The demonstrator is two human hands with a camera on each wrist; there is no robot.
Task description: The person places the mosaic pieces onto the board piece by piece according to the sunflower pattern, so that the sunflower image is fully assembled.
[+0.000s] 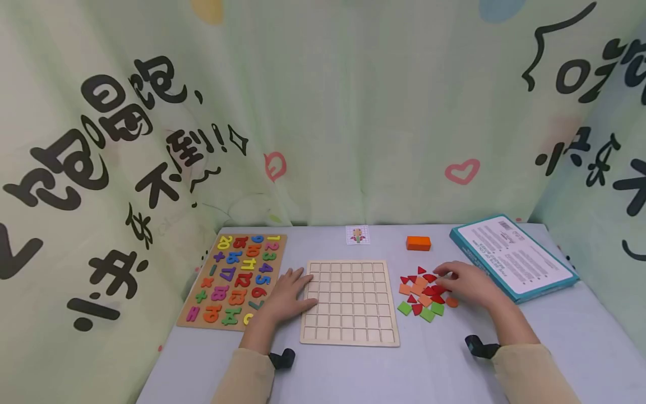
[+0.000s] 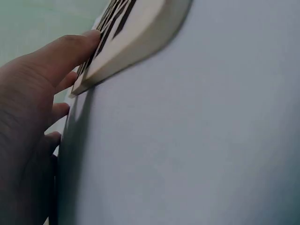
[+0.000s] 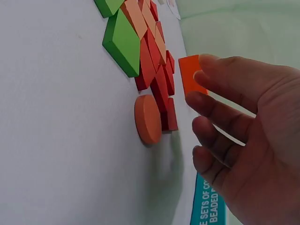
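Note:
A pale wooden grid board point(image 1: 350, 303) lies on the table in front of the person. The left hand point(image 1: 286, 296) rests at its left edge, fingers spread; in the left wrist view the thumb point(image 2: 70, 51) lies over the board's rim point(image 2: 126, 56). On the right, the right hand point(image 1: 469, 285) hovers beside a cluster of flat pieces, with fingers loosely bent and nothing between them. Red pieces point(image 3: 159, 86), orange squares point(image 1: 405, 289) and green diamond-shaped pieces point(image 3: 122, 42) make up the cluster. An orange disc point(image 3: 148, 119) lies nearest that hand.
A number puzzle board point(image 1: 204, 280) with colourful digits lies at left, partly behind the left arm. At the back are a small picture card point(image 1: 357, 235) and an orange block point(image 1: 418, 243). A teal-edged box point(image 1: 515, 258) lies at the right.

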